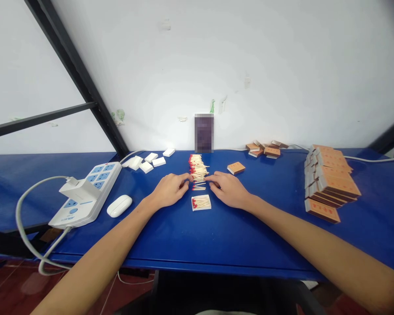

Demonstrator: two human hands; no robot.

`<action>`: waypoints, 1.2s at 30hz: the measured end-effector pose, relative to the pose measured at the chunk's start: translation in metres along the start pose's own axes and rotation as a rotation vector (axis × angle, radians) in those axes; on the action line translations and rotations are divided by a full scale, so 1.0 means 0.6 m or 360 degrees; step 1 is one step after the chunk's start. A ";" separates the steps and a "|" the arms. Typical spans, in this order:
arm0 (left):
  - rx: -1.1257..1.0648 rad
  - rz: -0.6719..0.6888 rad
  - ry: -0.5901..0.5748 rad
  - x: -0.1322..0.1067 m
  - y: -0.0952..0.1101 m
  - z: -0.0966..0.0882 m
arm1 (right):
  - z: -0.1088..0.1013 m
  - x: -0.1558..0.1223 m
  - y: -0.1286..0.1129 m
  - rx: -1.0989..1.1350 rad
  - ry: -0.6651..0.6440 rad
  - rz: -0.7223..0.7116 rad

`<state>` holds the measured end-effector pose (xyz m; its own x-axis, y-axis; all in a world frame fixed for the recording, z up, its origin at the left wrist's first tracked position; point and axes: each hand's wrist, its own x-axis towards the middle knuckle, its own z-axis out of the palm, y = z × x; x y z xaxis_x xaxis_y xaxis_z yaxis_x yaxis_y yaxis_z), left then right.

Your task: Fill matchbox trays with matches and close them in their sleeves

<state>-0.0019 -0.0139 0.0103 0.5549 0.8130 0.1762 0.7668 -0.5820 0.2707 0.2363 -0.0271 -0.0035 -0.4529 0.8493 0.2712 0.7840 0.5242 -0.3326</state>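
Lying between left hand (167,190) and right hand (229,189): matches (197,169).

Match pile (198,168) behind tray (201,202), power strip (87,192) left, matchbox stack (331,183) right.

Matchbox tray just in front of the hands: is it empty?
No, the matchbox tray holds several red-tipped matches lying inside it.
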 end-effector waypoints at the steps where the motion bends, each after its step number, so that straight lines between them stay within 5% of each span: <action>1: -0.0008 0.0008 -0.0009 0.000 0.001 0.000 | 0.000 0.000 0.000 0.0000 0.0001 -0.0004; 36: 0.0027 0.0087 -0.0087 0.001 -0.003 -0.001 | 0.003 -0.001 0.007 0.0123 -0.0020 -0.0155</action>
<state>-0.0035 -0.0123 0.0105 0.6123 0.7784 0.1384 0.7401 -0.6259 0.2462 0.2390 -0.0254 -0.0067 -0.5311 0.7945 0.2944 0.7012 0.6072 -0.3736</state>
